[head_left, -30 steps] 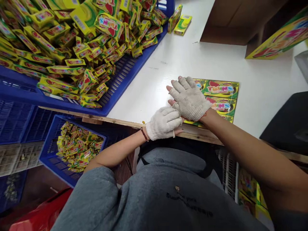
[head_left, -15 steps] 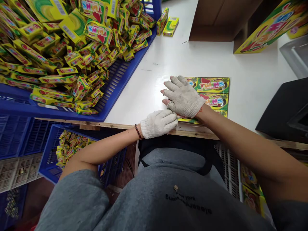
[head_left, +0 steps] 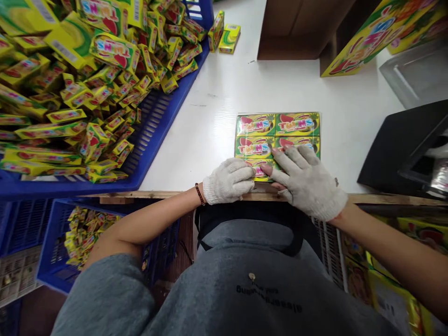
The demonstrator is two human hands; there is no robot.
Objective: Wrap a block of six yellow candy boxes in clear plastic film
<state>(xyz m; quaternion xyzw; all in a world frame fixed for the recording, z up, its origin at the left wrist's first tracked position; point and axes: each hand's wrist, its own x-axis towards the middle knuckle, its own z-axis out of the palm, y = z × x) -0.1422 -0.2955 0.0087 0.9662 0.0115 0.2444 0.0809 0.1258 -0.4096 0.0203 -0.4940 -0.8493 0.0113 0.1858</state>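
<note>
A flat block of yellow-green "TWINS" packs wrapped in clear film lies on the white table close to its front edge. My left hand, in a white fingerless glove, is curled against the block's near left corner. My right hand, gloved the same way, lies on the block's near right part with its fingers spread flat. Neither hand lifts the block off the table.
A blue crate heaped with small yellow packs fills the left of the table. Two loose packs lie at the back. A brown carton, a printed box and a black device stand on the right. A lower blue crate holds more packs.
My right hand has slid from the block's far left part back to its near right edge, uncovering most of the packs. My left hand has stayed at the near corner.
</note>
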